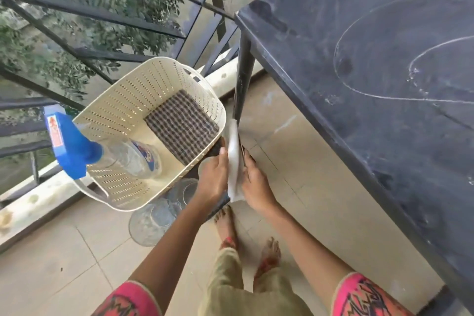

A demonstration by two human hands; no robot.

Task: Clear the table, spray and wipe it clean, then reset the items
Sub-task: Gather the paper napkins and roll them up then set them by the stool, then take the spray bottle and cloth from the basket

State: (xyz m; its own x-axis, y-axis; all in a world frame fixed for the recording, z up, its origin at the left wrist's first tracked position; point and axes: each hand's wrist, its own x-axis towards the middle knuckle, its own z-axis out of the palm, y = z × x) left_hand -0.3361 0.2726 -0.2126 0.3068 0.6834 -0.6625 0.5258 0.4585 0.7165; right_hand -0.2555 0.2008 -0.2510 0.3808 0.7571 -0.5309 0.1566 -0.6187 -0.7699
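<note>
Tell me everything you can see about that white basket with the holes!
The basket is cream plastic, with rounded corners, rows of little slots in its walls and a handle hole at each end. It seems to sit on the tiled floor by the railing. Inside are a clear spray bottle with a blue trigger and a folded checked cloth on the bottom. Clear glasses stand at its near corner. The left hand is close; I cannot tell if it touches.
</note>
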